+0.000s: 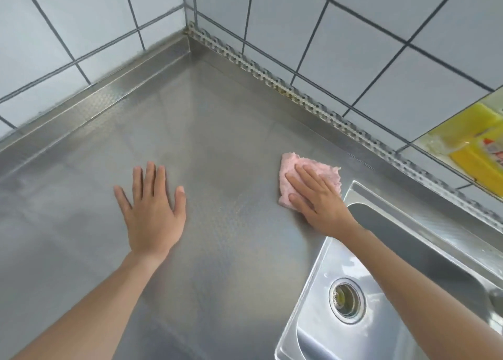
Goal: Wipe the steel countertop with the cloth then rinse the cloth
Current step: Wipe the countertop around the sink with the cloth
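A pink cloth [324,169] lies folded on the steel countertop [217,147], just left of the sink's far corner. My right hand [318,201] presses flat on the cloth with straight fingers, covering its near half. My left hand [152,209] rests flat on the bare steel to the left, fingers spread, holding nothing. The steel sink [321,299] with its round drain [346,300] sits at the lower right, partly crossed by my right forearm.
White tiled walls [353,32] meet in a corner behind the counter, with a raised steel lip along both. A yellow object [479,152] shows at the right edge on a ledge. Bare textured steel spreads between and behind my hands.
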Demonstrator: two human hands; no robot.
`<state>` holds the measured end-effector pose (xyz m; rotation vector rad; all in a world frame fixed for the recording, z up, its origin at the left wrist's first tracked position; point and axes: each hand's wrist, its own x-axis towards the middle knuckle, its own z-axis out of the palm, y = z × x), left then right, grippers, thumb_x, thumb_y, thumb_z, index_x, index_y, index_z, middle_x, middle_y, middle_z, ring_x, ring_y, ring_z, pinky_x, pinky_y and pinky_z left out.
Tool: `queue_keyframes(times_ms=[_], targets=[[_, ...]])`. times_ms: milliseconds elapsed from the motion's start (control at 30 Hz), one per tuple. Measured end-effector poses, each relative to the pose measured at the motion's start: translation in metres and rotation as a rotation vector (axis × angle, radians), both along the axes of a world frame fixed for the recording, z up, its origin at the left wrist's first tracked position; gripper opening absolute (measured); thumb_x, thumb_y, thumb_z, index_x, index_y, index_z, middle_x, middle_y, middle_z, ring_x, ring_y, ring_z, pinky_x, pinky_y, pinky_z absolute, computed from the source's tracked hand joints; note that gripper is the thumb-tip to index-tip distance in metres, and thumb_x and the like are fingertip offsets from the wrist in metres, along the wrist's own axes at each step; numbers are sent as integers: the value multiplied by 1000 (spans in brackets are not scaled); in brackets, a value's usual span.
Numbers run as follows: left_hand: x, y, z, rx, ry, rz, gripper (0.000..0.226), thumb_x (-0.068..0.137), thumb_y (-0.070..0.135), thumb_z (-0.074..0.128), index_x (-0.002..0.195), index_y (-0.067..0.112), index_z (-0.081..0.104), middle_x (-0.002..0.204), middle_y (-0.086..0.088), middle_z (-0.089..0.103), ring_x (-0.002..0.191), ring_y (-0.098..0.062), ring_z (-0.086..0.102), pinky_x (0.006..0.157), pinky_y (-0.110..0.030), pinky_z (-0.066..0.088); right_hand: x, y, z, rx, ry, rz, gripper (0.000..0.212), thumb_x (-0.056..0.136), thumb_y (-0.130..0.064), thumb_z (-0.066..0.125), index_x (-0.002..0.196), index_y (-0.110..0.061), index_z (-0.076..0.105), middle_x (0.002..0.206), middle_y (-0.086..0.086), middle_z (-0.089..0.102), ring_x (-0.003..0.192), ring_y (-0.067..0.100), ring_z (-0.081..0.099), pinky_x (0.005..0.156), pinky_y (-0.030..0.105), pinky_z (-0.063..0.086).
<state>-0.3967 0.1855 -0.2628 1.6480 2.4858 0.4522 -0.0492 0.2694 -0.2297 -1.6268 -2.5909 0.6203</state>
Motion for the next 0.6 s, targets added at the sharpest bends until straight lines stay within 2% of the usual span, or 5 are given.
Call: queue_keyframes(times_ms=[167, 300, 400, 467, 600], targets=[[-1, -46, 19, -55, -46, -66, 64, 100, 40, 35, 152, 4, 46, 165, -14, 39, 159, -34, 24, 122, -64, 20, 8, 48, 2, 40, -68, -281, 46, 111, -39, 34, 155, -25, 36, 169, 7, 21, 159, 25, 9, 126, 50, 12], [-6, -110, 21, -84, -66, -71, 62, 99, 39, 39, 150, 6, 50, 165, -12, 40, 159, -31, 26, 120, -62, 26, -45, 79, 2, -7, -63, -420, 40, 107, -35, 33, 146, -25, 37, 159, 8, 24, 151, 33, 17, 122, 54, 15], [-6, -142, 15, -86, -30, -82, 64, 101, 42, 35, 155, 8, 46, 167, -10, 37, 160, -29, 23, 124, -60, 24, -113, 53, -3, 3, -20, -213, 47, 106, -29, 37, 152, -27, 33, 166, 5, 15, 156, 28, 7, 124, 51, 8], [-2, -150, 10, -80, 60, -94, 63, 102, 40, 34, 155, 7, 45, 167, -12, 37, 159, -31, 26, 125, -60, 23, -153, 8, -8, 6, 7, -29, 54, 107, -30, 39, 160, -28, 28, 172, 3, 8, 159, 28, 1, 126, 51, 3], [-2, -149, 2, -35, 132, -88, 60, 103, 37, 37, 156, 8, 45, 166, -12, 38, 158, -31, 27, 126, -59, 22, -150, -93, -16, 42, 108, 256, 53, 108, -39, 42, 159, -26, 37, 172, 2, 18, 160, 26, 9, 129, 49, 1]])
